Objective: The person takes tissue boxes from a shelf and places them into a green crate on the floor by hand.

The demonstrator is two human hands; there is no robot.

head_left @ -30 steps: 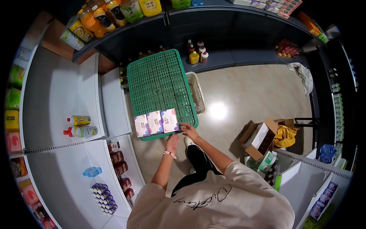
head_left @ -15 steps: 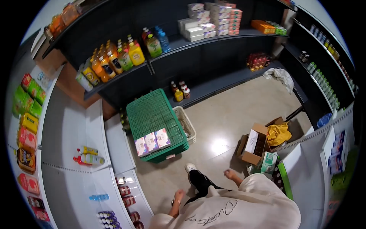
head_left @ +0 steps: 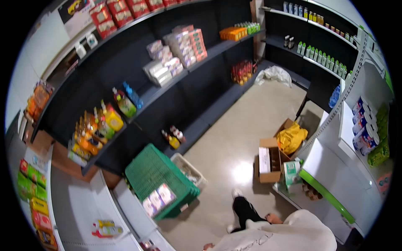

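Note:
My right hand (head_left: pixel 274 218) hangs beside my dark trouser leg, fingers loosely curled, with nothing visible in it. Nearest to it are an opened cardboard box (head_left: pixel 269 177) and a green-and-white carton (head_left: pixel 292 172). Only a small part of my left hand (head_left: pixel 208 247) shows at the bottom edge; its fingers are cut off and blurred. Ahead on the left stands a green plastic crate (head_left: pixel 144 167), upside down or lidded, I cannot tell which. Several white-and-pink packs (head_left: pixel 158 198) lie on it. Neither hand touches any of these.
A white basket (head_left: pixel 188 169) stands beside the crate. Dark shelves (head_left: pixel 201 121) run along the back with bottles (head_left: pixel 90 131) and stacked tissue packs (head_left: pixel 184 46). A yellow bag (head_left: pixel 292 138) sits in a box at right. White shelving (head_left: pixel 335 175) flanks the right side, with a white sack (head_left: pixel 274 76) farther back.
My view has swung to the right and up, so the crate and shelves sit farther left and lower. My hands have dropped toward the bottom edge, the left mostly out of frame.

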